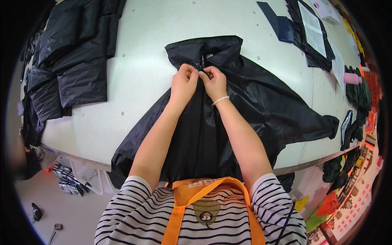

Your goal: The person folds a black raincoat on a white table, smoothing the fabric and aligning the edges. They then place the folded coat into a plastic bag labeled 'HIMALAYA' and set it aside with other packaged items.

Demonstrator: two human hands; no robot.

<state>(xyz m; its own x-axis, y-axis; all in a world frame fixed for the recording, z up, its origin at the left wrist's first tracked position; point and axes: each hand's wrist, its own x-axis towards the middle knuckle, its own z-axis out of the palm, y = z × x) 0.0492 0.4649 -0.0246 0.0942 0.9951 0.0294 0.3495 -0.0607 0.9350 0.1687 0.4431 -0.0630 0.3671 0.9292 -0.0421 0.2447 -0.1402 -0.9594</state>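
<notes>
A black jacket [261,102] lies spread out in front of me, its collar [222,49] at the far end and one sleeve stretched to the right. Just below the collar, both my hands meet at the front zipper [203,61]. My left hand [184,81] is closed, its thumb and fingers pinching the left front edge. Beside it my right hand [215,83], with a beaded bracelet at the wrist, pinches the right front edge. Between the fingertips the zipper is partly hidden, so I cannot tell whether they grip its pull or only the edges.
Folded black garments [79,61] are stacked at the left on the pale table [143,24]. Dark fabric pieces with a paper sheet [313,30], a white box [326,11] and a pink thread cone [352,78] stand at the right. Below the table's left edge is a plastic crate [87,175].
</notes>
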